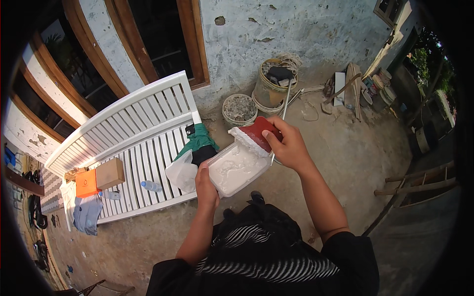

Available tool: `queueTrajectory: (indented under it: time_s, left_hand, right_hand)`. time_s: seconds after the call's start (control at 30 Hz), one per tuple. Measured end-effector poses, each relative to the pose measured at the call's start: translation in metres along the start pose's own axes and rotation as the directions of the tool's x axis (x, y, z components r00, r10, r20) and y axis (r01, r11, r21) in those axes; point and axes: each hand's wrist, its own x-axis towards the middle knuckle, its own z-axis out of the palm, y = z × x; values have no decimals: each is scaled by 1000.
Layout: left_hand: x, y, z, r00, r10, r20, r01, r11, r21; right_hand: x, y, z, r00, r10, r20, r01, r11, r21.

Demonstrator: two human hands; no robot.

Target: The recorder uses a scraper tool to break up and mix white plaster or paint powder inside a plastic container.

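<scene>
My left hand (pixel 206 188) grips the near left side of a clear plastic tub (pixel 228 191), tilted in front of me. Thick white paste (pixel 236 167) fills much of the tub, its surface smeared and uneven. In my right hand (pixel 288 143) is a red putty spreader (pixel 256 130), pinched between thumb and fingers. Its far left edge carries a thick band of the white paste. The spreader is over the tub's far right end; whether it touches the paste there I cannot tell.
A white slatted bench (pixel 143 143) at left holds an orange box (pixel 87 183), a cardboard box (pixel 109 173), a water bottle (pixel 151 186), a plastic bag (pixel 181 172) and green cloth (pixel 198 138). Buckets of rubble (pixel 240 109) stand by the peeling wall (pixel 306 37). Wooden poles (pixel 419 186) lie at right.
</scene>
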Motion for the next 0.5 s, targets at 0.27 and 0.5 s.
queueTrajectory:
  time_s: [0.27,0.5]
  left_hand:
    - [7,-10,-7,998,58,-14,-57,998,39]
    - [21,-16,-9,994,78,-81,-75,996,46]
  right_hand:
    - [-1,33,5,978,58,-202,-20,983,184]
    - [3,60,12,975,123,-183,-61,949,310]
